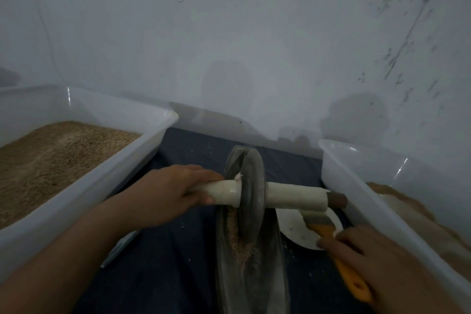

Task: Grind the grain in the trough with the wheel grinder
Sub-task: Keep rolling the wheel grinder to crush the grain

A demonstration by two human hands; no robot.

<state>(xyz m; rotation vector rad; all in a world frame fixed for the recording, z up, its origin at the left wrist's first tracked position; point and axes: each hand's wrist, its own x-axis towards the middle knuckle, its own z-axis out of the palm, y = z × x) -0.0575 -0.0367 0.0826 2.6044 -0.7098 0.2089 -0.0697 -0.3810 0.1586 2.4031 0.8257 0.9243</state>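
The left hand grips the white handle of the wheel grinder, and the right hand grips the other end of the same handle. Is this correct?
Not quite. In the head view the left hand does grip the wheel grinder handle, but the right hand holds an orange-handled brush; the handle's right end is free.

The head view looks forward and down, close over the trough (251,257), facing the wall (229,46).

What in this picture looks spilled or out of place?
Pale grain bits lie scattered on the dark cloth, outside the trough. The right hand holds an orange-handled brush, so only the left hand grips the wheel grinder.
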